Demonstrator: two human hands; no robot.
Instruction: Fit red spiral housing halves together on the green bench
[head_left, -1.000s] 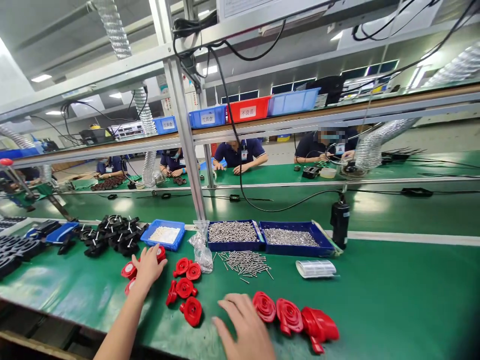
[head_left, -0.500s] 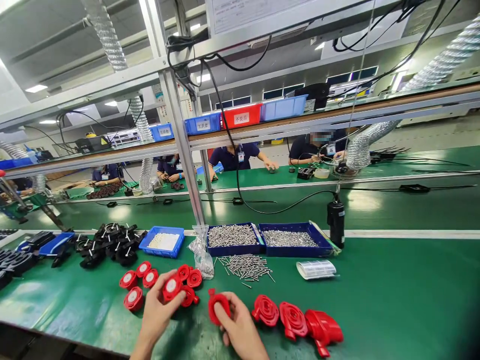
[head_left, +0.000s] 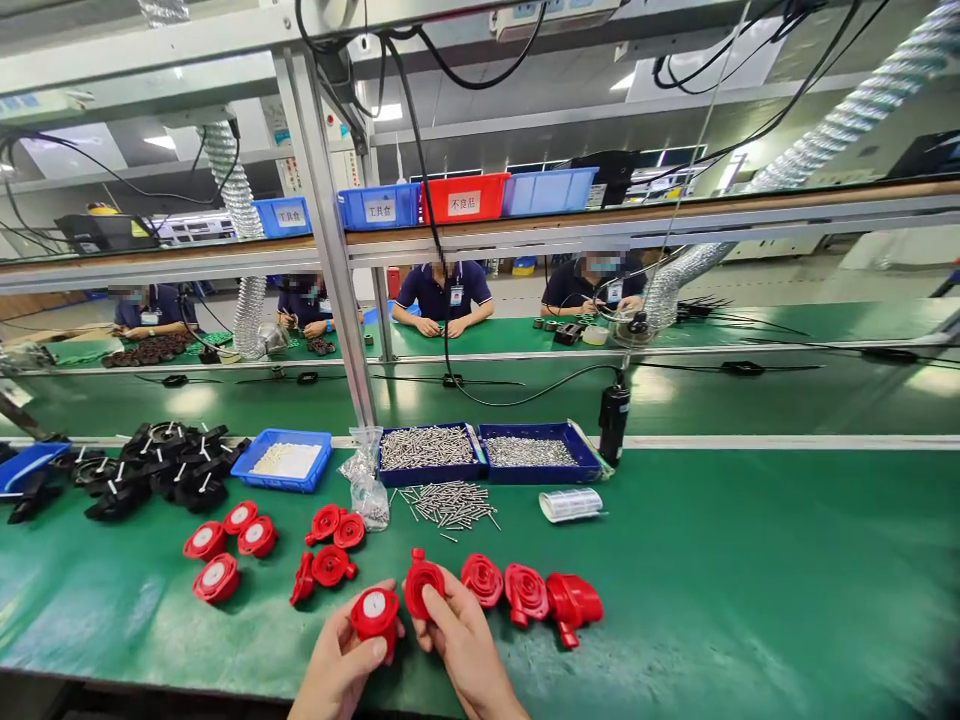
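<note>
My left hand (head_left: 339,655) is closed round a red round plastic part with a white disc (head_left: 374,606) on its face. Close beside it, my right hand (head_left: 466,640) grips a red plastic housing with a short spout (head_left: 421,590), the thumb pressed on its front. The two pieces are near each other; whether they touch I cannot tell. To the right of my hands stand three more red housings (head_left: 526,592) in a row. On the left lie several red parts with white discs (head_left: 216,577) and a small group of red spouted housings (head_left: 330,565).
Two dark blue trays (head_left: 541,476) hold screws and small metal pieces, with loose screws (head_left: 450,506) before them. Nearby are a blue tray (head_left: 319,470), plastic bags (head_left: 369,500), black parts (head_left: 161,465), a label roll (head_left: 571,505) and a hanging black tool (head_left: 614,422). Co-workers sit opposite.
My left hand has drawn away from the red parts on the left, bringing the white-disc part next to the housing in my right hand. The camera view has also turned and levelled.
</note>
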